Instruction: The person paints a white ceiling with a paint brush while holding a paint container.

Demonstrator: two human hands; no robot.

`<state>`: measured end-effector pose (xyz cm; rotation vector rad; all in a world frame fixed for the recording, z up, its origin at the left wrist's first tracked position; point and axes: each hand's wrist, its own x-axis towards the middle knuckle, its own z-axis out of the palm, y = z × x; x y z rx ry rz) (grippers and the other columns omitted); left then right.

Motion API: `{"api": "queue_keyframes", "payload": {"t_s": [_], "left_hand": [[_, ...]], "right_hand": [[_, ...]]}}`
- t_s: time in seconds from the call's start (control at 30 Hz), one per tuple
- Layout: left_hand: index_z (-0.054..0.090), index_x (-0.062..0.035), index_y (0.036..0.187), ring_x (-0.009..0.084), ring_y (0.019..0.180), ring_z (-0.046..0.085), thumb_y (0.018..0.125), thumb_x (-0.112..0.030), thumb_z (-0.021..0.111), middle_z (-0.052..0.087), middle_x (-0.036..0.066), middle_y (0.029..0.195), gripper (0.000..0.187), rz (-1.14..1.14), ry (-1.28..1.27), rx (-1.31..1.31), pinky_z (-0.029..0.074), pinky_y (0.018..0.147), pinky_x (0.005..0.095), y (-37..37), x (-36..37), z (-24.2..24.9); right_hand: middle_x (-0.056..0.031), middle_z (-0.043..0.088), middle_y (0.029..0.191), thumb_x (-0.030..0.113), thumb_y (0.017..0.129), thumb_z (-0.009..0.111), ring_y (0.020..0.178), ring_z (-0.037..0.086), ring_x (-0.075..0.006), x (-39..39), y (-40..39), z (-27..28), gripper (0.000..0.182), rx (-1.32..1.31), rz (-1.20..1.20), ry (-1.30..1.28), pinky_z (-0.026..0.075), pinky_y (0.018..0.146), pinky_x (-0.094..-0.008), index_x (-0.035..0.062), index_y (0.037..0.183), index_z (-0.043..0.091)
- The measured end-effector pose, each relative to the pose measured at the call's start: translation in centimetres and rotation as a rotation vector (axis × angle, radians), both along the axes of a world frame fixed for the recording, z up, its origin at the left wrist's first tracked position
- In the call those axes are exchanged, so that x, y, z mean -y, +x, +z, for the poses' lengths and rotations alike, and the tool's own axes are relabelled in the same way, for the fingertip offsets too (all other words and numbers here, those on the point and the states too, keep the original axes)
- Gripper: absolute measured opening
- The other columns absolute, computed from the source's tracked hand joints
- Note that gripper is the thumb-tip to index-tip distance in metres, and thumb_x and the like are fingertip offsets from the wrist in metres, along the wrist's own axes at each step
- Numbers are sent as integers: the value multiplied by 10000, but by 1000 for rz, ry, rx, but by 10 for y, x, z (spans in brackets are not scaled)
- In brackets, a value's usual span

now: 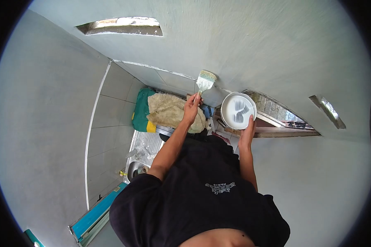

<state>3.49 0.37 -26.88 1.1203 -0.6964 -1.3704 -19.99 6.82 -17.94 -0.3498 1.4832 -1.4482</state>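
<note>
Paintbrush [206, 81] in left hand [191, 109]: fingers closed around the handle, bristle end pointing up and forward at the gray wall [251, 49]; cannot tell whether the bristles touch it. Metal band of the brush smeared pale. Right hand [247, 133] partly open, cupped at the near right side of a round white container [223, 112], thumb by the rim; remaining fingers mostly hidden beneath. Container sits to the right of the brush, the two apart, its open top facing the camera; interior white with several dark gray patches, nature of these unclear. Beyond the container, a wedge-shaped opening in the wall with a wooden ledge [284, 132] along its lower edge. Left of the brush hand, a rumpled tan cloth [167, 109] lies against a green bundle [140, 110] with a yellow patch. Nearer the body on that side, a ribbed metal drainboard [146, 139] and a sink basin [132, 168]. Black shirt [193, 185] fills the lower center. Teal panel [97, 212] at lower left.
</note>
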Motion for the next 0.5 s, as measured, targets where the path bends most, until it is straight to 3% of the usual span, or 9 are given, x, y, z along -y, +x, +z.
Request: {"api": "queue_keyframes", "payload": {"t_s": [0.17,0.23,0.43,0.5], "left_hand": [[651,-42,1180,61,792,522,1011,-298,591,621,-20,906,313,100,44,23,425,712,240,-4,15,-22],[655,-19,1171,64,767,512,1006,-300,600,617,-16,880,331,104,75,87,428,702,239,-1,15,-46],[678,20,1037,77,755,502,997,-284,608,603,-2,804,315,221,113,258,428,684,261,-1,5,-107],[677,27,1001,81,763,506,995,-277,609,603,2,793,312,236,124,278,431,688,268,-1,2,-104]], "right_hand": [[-93,520,1348,439,973,587,1259,506,-221,-5,-4,2,570,-17,16,-1,411,1043,-397,67,1380,443],[-135,493,1355,471,962,585,1237,510,-239,-7,-2,11,649,-46,20,27,422,1009,-400,18,1390,401],[-116,520,1313,474,960,588,1207,522,-217,-6,-3,12,599,-79,14,17,432,981,-384,45,1349,437],[-97,527,1315,459,970,582,1214,522,-209,-6,-4,11,571,-77,24,35,427,994,-377,58,1354,447]]}}
